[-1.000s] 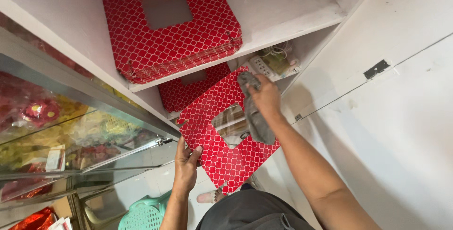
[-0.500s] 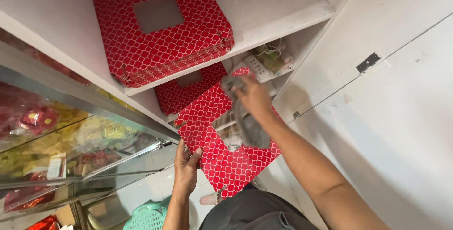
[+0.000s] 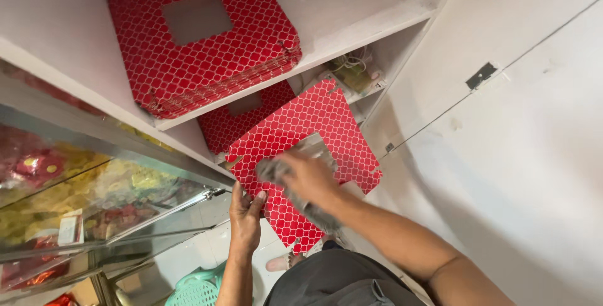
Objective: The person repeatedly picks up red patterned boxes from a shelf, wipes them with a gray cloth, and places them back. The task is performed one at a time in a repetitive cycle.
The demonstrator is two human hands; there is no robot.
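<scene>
My left hand grips the near left edge of a flat red sheet with a white lattice pattern and a square clear window, held tilted in front of me. A grey cloth is bunched in my right hand, which presses it onto the sheet's window area near my left hand. A stack of the same red patterned sheets lies on the white shelf above. More red sheets rest on the shelf below it.
A glass-fronted display case with colourful packed goods stands to the left. Cables and a power strip sit at the lower shelf's back. A white cupboard door is on the right. A green plastic stool stands on the floor.
My right hand has swept the grey cloth from the sheet's far upper corner down across the window toward my left hand. The camera has shifted slightly.
</scene>
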